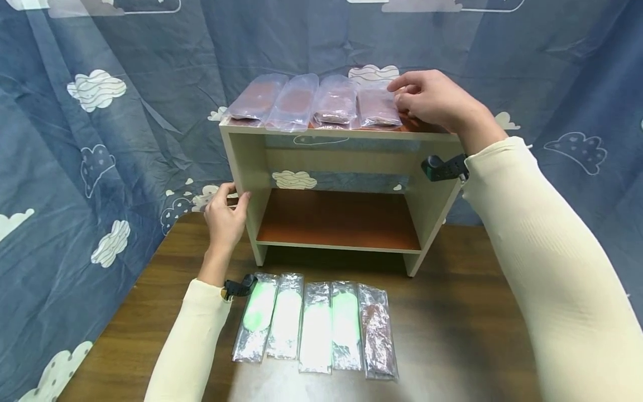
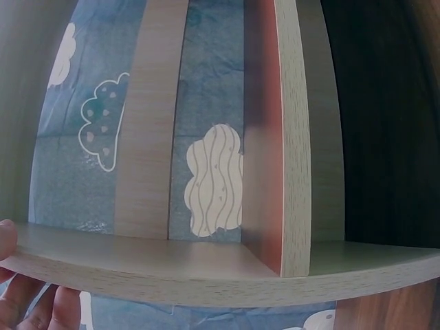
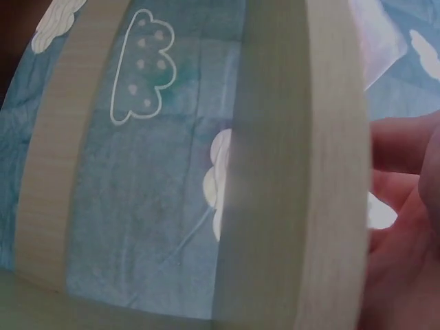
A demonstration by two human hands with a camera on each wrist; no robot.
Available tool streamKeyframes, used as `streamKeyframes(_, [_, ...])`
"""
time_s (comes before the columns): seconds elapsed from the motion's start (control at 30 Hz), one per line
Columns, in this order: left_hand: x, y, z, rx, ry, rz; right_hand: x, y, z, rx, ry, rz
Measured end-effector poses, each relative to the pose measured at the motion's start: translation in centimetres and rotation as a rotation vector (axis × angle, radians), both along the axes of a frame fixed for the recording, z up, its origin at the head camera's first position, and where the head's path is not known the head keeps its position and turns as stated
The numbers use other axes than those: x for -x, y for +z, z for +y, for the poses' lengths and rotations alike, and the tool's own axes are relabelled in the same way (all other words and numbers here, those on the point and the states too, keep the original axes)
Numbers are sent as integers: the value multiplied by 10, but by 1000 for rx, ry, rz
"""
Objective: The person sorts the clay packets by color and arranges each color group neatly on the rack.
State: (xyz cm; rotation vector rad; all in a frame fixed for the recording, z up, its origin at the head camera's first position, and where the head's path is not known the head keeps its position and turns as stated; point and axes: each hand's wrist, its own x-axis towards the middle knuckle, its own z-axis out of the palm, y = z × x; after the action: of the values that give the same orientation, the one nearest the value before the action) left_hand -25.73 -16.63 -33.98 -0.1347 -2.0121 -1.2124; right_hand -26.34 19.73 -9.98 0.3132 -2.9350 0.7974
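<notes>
While left grip (image 1: 226, 216) clasps shelf unit (image 1: 341, 220) by edge, right grip (image 1: 434, 100), hold unclear, adjoins four front-edge packets (image 1: 335, 103); bench (image 1: 452, 329): five pouches (image 1: 316, 329).

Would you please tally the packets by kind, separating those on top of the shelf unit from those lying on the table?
Shelf-top packets: 4
Table packets: 5
Total: 9

Draped behind and to both sides with a creased blue curtain (image 1: 281, 33), printed with pale clouds (image 1: 96, 89) (some wavy-lined, some dotted). Furnished with a brown wood-grain table (image 1: 452, 318), bordered by cloth at the left edge. Lit to a whitish glare (image 1: 281, 388) near the front, darker toward the right.
</notes>
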Motion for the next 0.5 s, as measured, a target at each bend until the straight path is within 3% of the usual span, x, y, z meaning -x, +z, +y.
streamKeyframes(0.23, [0, -2, 3, -7, 3, -7, -26, -9, 5, 13, 37, 201])
streamKeyframes(0.5, [-1, -1, 4, -31, 11, -14, -86, -39, 3, -11, 96, 786])
